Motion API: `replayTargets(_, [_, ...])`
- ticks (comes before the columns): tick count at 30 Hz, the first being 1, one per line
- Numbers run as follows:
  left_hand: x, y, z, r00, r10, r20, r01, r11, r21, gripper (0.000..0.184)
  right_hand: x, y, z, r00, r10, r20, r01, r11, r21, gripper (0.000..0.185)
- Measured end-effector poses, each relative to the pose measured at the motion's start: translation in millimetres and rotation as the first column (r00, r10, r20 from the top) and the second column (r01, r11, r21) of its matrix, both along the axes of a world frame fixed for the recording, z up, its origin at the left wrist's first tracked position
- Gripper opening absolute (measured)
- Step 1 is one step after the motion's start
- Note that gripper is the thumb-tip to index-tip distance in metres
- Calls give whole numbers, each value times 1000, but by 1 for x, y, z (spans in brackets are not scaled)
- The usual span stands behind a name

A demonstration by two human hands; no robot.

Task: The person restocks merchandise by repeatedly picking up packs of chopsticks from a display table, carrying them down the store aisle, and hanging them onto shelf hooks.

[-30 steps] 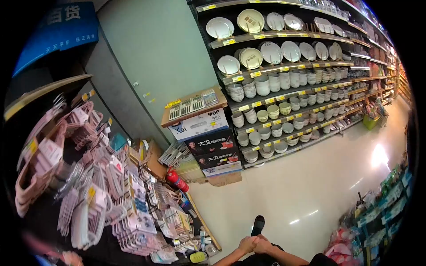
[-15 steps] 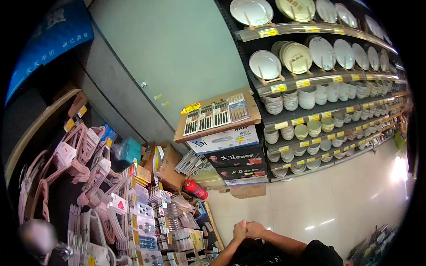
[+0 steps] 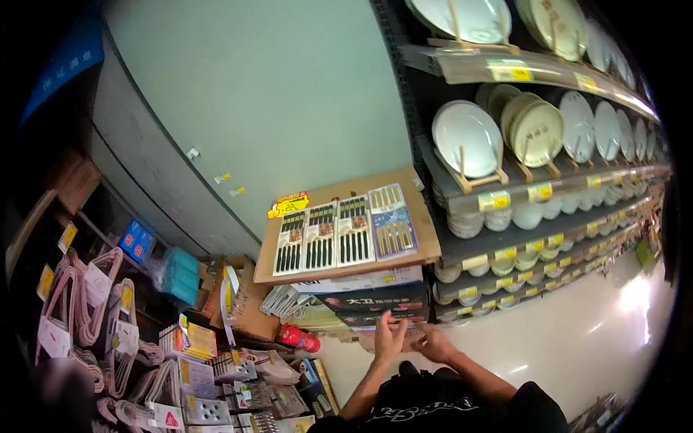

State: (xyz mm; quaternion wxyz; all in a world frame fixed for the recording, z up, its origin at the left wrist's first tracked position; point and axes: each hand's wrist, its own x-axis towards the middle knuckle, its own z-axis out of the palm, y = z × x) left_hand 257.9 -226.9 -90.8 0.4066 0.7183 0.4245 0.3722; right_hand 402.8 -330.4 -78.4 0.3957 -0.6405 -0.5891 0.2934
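Note:
In front of my body, low in the view, my left hand [image 3: 390,338] is raised with its fingers apart and nothing in it. Close to its right is my right hand [image 3: 433,342], its fingers partly bent and spread, also holding nothing. A small gap separates the two hands. Just beyond them stands a stack of dark boxes [image 3: 375,302]. On top of the stack lies a shallow cardboard tray [image 3: 426,238] with several packs of black-handled utensils [image 3: 320,238] and a blue pack [image 3: 392,232]. A yellow price sign [image 3: 290,204] is at the tray's back left corner.
Shelves [image 3: 498,184] of white plates [image 3: 467,137] and bowls run along the right. Pink hangers [image 3: 97,303] and small packaged goods hang at the left. A red fire extinguisher [image 3: 298,338] stands beside a cardboard box [image 3: 249,299]. A green-grey wall panel [image 3: 267,86] rises behind.
My hands were clasped together and have now come apart, with fingers spread. The view has moved closer to the box stack, and the tray and plates look larger.

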Motion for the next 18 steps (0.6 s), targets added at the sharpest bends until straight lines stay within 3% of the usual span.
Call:
replayTargets(2, [29, 45, 48, 984, 116, 132, -125, 990, 60, 54, 24, 30, 74, 972, -144, -184, 165, 981, 104, 42])
replayTargets(4, [47, 86, 74, 968, 241, 65, -249, 937, 244, 55, 46, 64, 91, 893, -223, -390, 326, 919, 221, 35])
replayTargets(5, [56, 96, 95, 960, 280, 24, -278, 935, 220, 55, 60, 81, 84, 902, -270, -336, 364, 894, 259, 32])
replayTargets(6, [62, 103, 113, 948, 317, -20, -307, 931, 199, 55, 71, 99, 95, 920, -256, -296, 345, 887, 307, 39])
replayTargets(8, [72, 115, 121, 931, 324, -168, -289, 936, 204, 53, 85, 115, 128, 864, -267, -426, 338, 936, 99, 42])
replayTargets(9, [77, 118, 120, 913, 330, -241, -287, 937, 198, 53, 91, 124, 125, 881, -252, -401, 320, 941, 112, 43])
replayTargets(11, [85, 115, 111, 903, 362, -231, -300, 917, 262, 51, 105, 145, 106, 914, -209, -347, 268, 954, 133, 46])
replayTargets(13, [92, 108, 99, 883, 429, -192, -325, 852, 410, 50, 115, 151, 81, 922, -9, -387, 93, 976, 199, 46])
replayTargets(14, [96, 102, 96, 894, 435, -109, -388, 872, 299, 50, 110, 147, 88, 899, 57, -434, 49, 972, 229, 46])
replayTargets(16, [102, 81, 87, 882, 467, 53, -470, 881, 61, 50, 106, 132, 90, 951, 106, -290, 7, 932, 363, 39])
replayTargets(17, [102, 74, 67, 850, 488, 200, -453, 870, -196, 43, 105, 121, 89, 967, 114, -226, -8, 906, 424, 36])
replayTargets(18, [107, 65, 73, 802, 518, 298, -437, 848, -299, 40, 106, 110, 89, 952, 155, -264, -45, 924, 381, 34])
